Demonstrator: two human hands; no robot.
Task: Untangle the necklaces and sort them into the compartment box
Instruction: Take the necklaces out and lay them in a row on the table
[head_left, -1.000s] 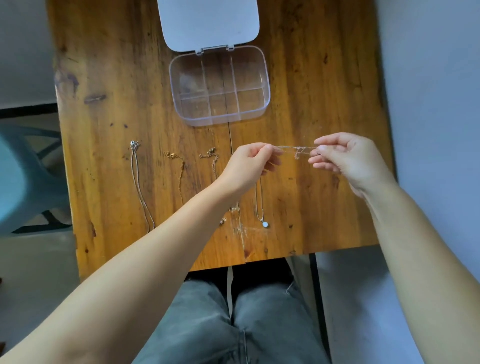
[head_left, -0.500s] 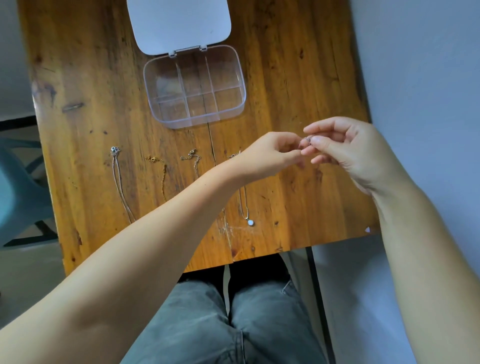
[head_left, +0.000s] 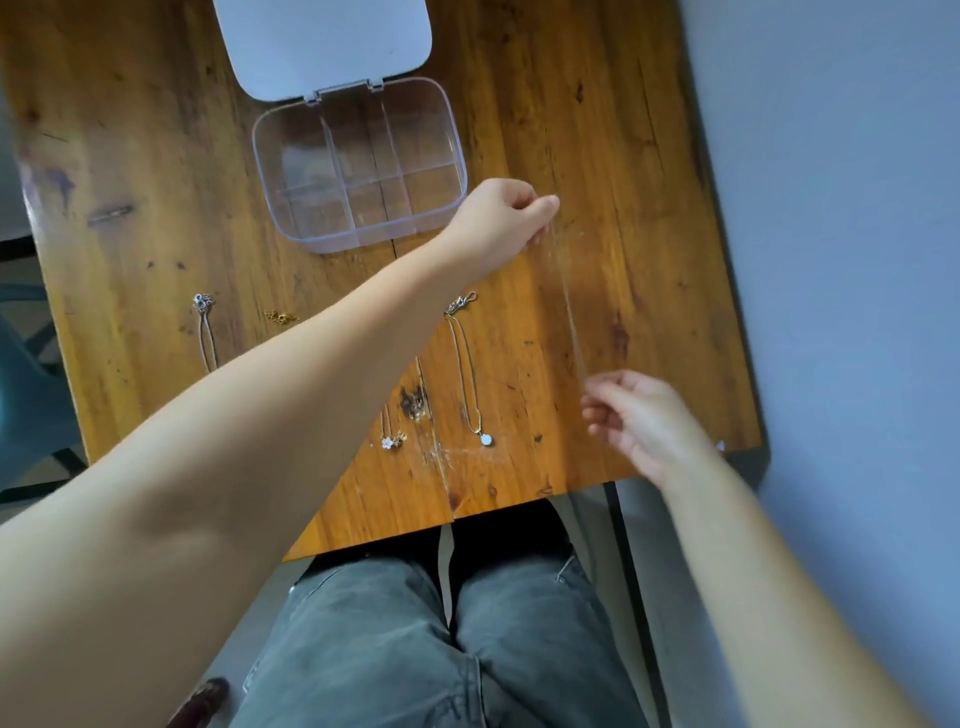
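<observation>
Chain (head_left: 569, 306) stretched lengthwise, left hand (head_left: 498, 218) far end, right hand (head_left: 636, 421) near end

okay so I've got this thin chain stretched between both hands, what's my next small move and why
Probably lower the thin silver chain onto the bare wood right of the round-pendant necklace. Left hand and right hand hold it in one blurred line, apparently untangled, the others lie in a row, and the clear plastic compartment box looks empty.

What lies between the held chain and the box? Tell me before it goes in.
Nothing visible blocks it. The chain is stretched between the left hand and the right hand, above the table. The box sits just left of the left hand, lid folded back, compartments apparently empty.
</observation>
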